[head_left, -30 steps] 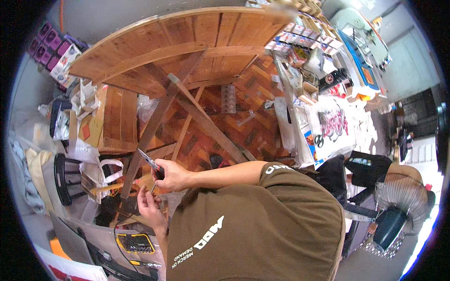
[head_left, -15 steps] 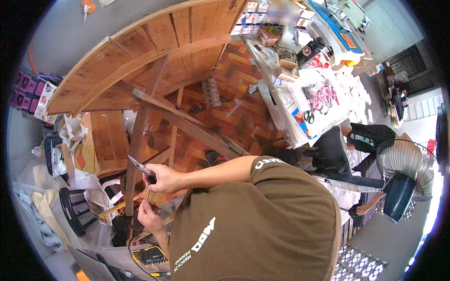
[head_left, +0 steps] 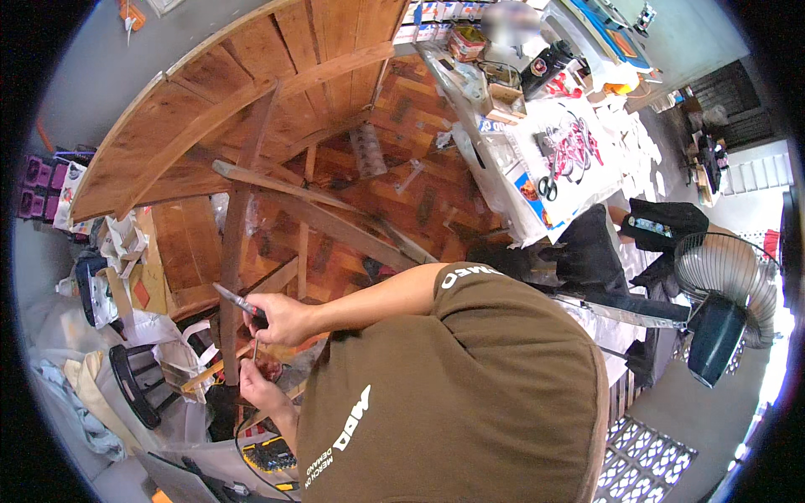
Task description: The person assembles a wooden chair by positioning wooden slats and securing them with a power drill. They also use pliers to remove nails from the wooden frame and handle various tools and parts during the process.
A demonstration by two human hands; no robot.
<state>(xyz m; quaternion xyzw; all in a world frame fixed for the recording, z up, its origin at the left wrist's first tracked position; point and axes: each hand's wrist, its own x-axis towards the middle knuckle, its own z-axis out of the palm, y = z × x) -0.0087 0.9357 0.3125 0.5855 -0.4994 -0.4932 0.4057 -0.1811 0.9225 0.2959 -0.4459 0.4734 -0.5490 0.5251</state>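
Head view: the right hand [head_left: 285,319] has its grip wrapped around a dark-handled hand tool [head_left: 258,318], whose pointed metal nose juts to the left beyond the fingers; the left hand [head_left: 265,392], just below, has its thumb and fingers pinching the lower end of a thin rod [head_left: 255,351]; that rod spans the small gap between the two hands, its upper end by the right hand, though whether it joins the tool I cannot tell; the tool's nose crosses the view of an upright wooden post [head_left: 232,277], and whether it touches the wood I cannot tell either.

Beyond the hands, a large plank panel [head_left: 239,88] stands on edge with a long wooden beam [head_left: 335,220] crossing the post in front of it; patterned wooden flooring [head_left: 411,117] shows behind; near the left hand, toward the lower edge, are a black cable [head_left: 239,432] and a yellow-and-black tool case [head_left: 268,455]; a black chair [head_left: 130,381] stands farther left; well apart on the right, a desk [head_left: 524,225] carries scissors [head_left: 547,188], a tangle of red and dark cords [head_left: 577,151] and a black bottle [head_left: 543,71].
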